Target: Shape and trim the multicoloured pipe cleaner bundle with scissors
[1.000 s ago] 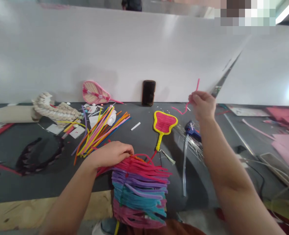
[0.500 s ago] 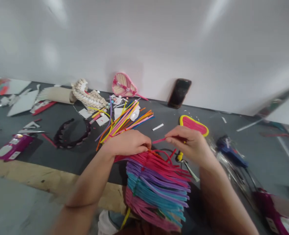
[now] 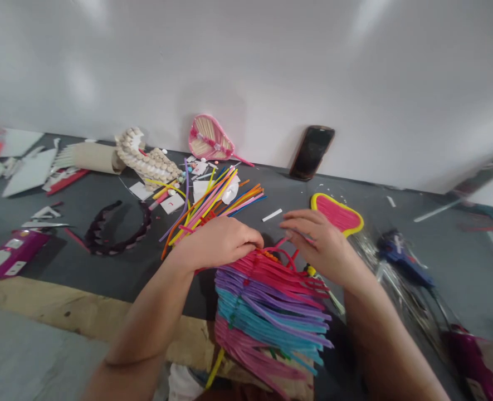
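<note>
A fringed piece of pipe cleaners point(image 3: 271, 312), banded in red-pink, purple, blue and dusky pink, hangs at the near table edge. My left hand point(image 3: 225, 239) is closed at its top edge, pinching a pink-red pipe cleaner there; the fingertips are partly hidden. To the right of it is my right hand point(image 3: 319, 242), its fingers stretched out and the thumb apart from them. A loose pink pipe cleaner end point(image 3: 280, 241) rises beside that thumb. Orange twists point(image 3: 270, 255) show along the top edge between the hands.
Behind my left hand lies a bundle of coloured pipe cleaners point(image 3: 216, 195). A phone point(image 3: 312, 151) and a pink leaf-shaped fan point(image 3: 210, 139) lean on the wall. Also around are a dark headband point(image 3: 99, 234), a pink-and-yellow shape point(image 3: 338, 214), a blue glue gun point(image 3: 403, 256) and a purple box point(image 3: 14, 253).
My right hand has loosened from its pinch on the pink pipe cleaner, the fingers spreading. The strand's end has dropped closer to the piece. My left hand stays at the top edge.
</note>
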Demonstrator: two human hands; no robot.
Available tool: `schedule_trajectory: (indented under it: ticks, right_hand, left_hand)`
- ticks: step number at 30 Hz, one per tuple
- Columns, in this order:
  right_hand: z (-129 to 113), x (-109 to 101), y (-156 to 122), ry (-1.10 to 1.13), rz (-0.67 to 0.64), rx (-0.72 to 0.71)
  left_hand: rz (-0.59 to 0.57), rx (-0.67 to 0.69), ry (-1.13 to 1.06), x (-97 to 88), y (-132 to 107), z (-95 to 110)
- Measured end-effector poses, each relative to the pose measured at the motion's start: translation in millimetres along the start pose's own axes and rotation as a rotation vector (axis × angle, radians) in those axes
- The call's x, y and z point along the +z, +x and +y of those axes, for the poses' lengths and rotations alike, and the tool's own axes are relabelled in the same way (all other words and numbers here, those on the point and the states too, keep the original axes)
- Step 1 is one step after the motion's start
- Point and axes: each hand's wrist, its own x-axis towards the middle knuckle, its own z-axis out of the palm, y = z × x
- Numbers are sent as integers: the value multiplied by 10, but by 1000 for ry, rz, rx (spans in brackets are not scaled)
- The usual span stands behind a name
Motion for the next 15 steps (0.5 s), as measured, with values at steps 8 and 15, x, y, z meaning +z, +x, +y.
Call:
schedule_trajectory:
  ticks: [8,15]
  right_hand:
    - [-199,165,-23,205,-183,131]
    - [-196,176,-34,196,-155,110]
  left_hand:
    - [138,35,23,21,-11,-61]
    - [221,180,211,1,21,-32]
